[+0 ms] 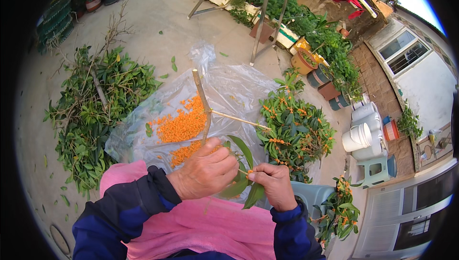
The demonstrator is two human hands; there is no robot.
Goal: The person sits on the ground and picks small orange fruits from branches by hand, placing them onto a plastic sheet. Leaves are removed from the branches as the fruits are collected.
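My left hand (208,168) grips a forked woody branch (205,104), whose bare cut end points away from me above a clear plastic sheet (236,80). Green leaves (255,195) on the branch hang between my hands. My right hand (274,183) pinches a small cluster of orange blossoms (249,172), which look like osmanthus, at the twig. Loose orange blossoms (183,122) lie heaped on the sheet beyond my left hand. A pink cloth (204,227) covers my lap.
Leafy cut branches (104,91) are piled at left. Flowering branches (296,123) lie at right, with another sprig (342,209) beside a blue-grey plastic stool (312,197). Farther off stand a metal frame (263,19), potted plants (303,61) and a white bucket (356,137).
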